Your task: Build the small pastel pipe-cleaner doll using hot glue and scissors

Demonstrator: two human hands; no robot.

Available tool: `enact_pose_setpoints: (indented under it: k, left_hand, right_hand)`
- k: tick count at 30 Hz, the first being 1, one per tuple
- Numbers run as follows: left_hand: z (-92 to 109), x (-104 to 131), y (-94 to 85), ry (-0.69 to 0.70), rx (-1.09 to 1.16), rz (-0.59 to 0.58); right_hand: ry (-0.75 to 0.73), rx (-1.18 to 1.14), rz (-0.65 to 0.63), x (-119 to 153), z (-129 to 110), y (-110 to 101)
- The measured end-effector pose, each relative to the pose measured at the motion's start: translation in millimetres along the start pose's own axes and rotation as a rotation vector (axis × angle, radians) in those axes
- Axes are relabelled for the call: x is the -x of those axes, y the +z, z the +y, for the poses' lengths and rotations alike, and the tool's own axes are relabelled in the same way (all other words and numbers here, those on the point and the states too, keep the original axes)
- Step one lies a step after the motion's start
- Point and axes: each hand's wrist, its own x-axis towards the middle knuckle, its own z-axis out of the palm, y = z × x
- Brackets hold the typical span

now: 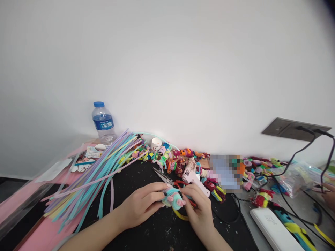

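Between my two hands is a small fuzzy pipe-cleaner figure (173,198), mostly mint green with pink round bits at its front. My left hand (142,202) grips its left side, thumb and fingers pressed together. My right hand (197,205) pinches its right side. A yellow strip (180,215) curves out below the figure. Just beyond my hands lie scissors (166,177) with red handles, blades apart and pointing to the upper left. A pale pink glue gun (195,177) rests right behind my right hand.
A bundle of pastel pipe cleaners (96,177) spreads over the left side, near a water bottle (103,122). Finished-looking fuzzy figures (174,165) line the wall, beside a paper cup (156,143). At right are a white power bank-like box (273,228), black cables (290,205) and another person's hand (329,197).
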Motion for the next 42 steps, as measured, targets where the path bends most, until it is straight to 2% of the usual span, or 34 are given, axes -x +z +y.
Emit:
enact_pose_setpoints:
  k: [8,14,21,32,42]
  left_hand:
    - [1,0,1.3,-0.069,-0.001,0.042]
    - [-1,0,2.7,-0.146,0.001,0.061]
    - [1,0,4.4,-0.195,0.045,0.089]
    - [5,-5,8.4,-0.438,0.277,0.15]
    - [11,-9,7.4,-0.458,0.324,0.156]
  right_hand:
    - [-0.01,0.015,0.002,-1,0,1]
    - [0.012,-0.028,-0.04,-1,2,2]
    - [0.058,-0.03,-0.025,1,4,3]
    - [0.074,0.019,-0.001,2,4,5]
    - [0.079,0.041,-0.006,2,5,7]
